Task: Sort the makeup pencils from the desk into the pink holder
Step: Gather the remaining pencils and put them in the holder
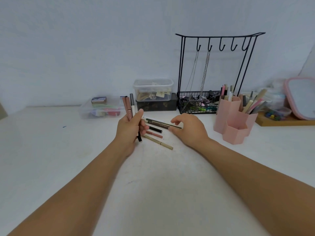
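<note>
My left hand (130, 129) grips a bunch of makeup pencils (129, 106) upright above the white desk; pink and grey ends stick out above the fist, a black end below. Several more pencils (156, 132) lie loose on the desk just right of that hand: brown, black, pink and beige. My right hand (187, 128) pinches the right end of a dark brown pencil (163, 125) in that pile. The pink holder (233, 120), made of hexagonal cups, stands to the right and holds several pencils in its taller cups.
A black wire jewellery stand (214, 72) with chains and a basket stands behind the holder. Clear plastic boxes (153, 89) and a low clear tray (100, 108) sit along the wall. A pink-framed mirror (301, 97) and a wooden tray (286, 121) are at far right.
</note>
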Available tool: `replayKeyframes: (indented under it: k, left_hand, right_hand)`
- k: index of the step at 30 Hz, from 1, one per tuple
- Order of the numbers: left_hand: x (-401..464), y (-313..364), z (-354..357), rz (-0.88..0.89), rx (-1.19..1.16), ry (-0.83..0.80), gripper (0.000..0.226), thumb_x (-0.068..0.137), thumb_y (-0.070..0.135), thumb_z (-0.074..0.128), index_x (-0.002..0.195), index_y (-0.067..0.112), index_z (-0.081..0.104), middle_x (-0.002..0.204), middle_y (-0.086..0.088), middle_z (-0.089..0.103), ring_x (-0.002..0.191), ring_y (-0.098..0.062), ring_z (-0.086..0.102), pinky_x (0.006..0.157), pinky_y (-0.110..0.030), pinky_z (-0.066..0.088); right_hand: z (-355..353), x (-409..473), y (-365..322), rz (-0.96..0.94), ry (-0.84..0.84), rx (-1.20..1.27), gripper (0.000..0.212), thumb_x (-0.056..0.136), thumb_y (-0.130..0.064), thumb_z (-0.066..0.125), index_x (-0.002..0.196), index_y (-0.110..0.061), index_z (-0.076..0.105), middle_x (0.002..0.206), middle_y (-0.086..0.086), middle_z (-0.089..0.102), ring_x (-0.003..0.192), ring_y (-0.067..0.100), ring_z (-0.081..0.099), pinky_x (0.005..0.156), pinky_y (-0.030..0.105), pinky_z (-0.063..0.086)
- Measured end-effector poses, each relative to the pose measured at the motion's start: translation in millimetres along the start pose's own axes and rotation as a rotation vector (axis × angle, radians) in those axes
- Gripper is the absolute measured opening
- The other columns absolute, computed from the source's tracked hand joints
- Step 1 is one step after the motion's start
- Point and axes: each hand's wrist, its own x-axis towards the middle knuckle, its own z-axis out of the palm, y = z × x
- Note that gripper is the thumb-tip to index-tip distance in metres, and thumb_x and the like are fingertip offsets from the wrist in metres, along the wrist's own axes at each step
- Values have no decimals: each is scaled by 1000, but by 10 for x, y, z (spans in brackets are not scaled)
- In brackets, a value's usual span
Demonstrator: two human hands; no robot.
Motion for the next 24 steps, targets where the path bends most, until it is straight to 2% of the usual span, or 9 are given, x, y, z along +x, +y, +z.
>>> replayKeyframes:
  k: [3, 6, 10, 13, 16, 19, 21, 24]
  left_hand:
    - [-24, -1, -9, 6, 1, 0, 37, 90, 41, 76, 77, 19, 50, 51, 4, 49, 43, -11, 45, 44, -23, 43]
    - [-15, -10, -3, -12, 8, 34, 42, 85, 41, 81, 71, 21, 47, 52, 3, 44, 44, -11, 39, 43, -23, 39]
    - [10, -32, 7, -18, 41, 47, 42, 86, 33, 82, 70, 19, 45, 48, 4, 43, 42, -12, 40, 41, -23, 39]
    - [28, -55, -4, -27, 61, 17, 36, 89, 28, 79, 72, 17, 49, 48, 3, 49, 45, -14, 50, 43, -24, 43]
    - [12, -44, -5, -55, 55, -18, 29, 93, 33, 75, 80, 16, 55, 50, 1, 56, 49, -15, 57, 45, -24, 48]
    - [-12, -18, -1, -53, 72, -35, 34, 93, 40, 73, 81, 15, 53, 48, 1, 52, 43, -14, 51, 44, -26, 46]
    - [-36, -10, 2, -41, 121, -46, 36, 93, 41, 73, 79, 15, 54, 48, 1, 52, 42, -14, 50, 44, -26, 46]
    - [-76, -23, 27, -4, 225, -89, 39, 87, 42, 79, 76, 11, 58, 49, -1, 53, 42, -14, 52, 43, -25, 48]
  right_hand:
    - [45, 27, 2, -38, -28, 11, 27, 89, -40, 70, 115, -33, 72, 103, -10, 65, 100, 14, 55, 81, 32, 48]
    - [79, 46, -28, -68, -45, -24, 20, 90, -39, 70, 108, -31, 75, 99, -5, 62, 98, 15, 54, 75, 31, 45]
    - [100, 58, -57, -48, -42, -30, 14, 90, -37, 70, 94, -26, 77, 94, -5, 59, 91, 14, 53, 71, 29, 43]
    - [118, 49, -101, -12, -37, 0, 12, 90, -31, 68, 87, -22, 75, 90, -4, 62, 85, 13, 57, 69, 28, 45]
    - [111, 44, -162, 51, 56, 192, 9, 89, -23, 69, 81, -21, 72, 78, -8, 66, 73, 5, 58, 64, 19, 41]
    - [84, 34, -237, 83, 165, 414, 9, 88, -18, 71, 80, -21, 70, 75, -8, 68, 69, 4, 60, 61, 13, 46]
    - [74, 10, -287, 97, 197, 569, 8, 87, -15, 72, 81, -20, 70, 76, -5, 70, 69, 7, 64, 62, 16, 53]
    - [51, -35, -358, 128, 190, 860, 9, 84, -6, 74, 81, -12, 69, 74, 8, 73, 70, 24, 71, 62, 28, 60]
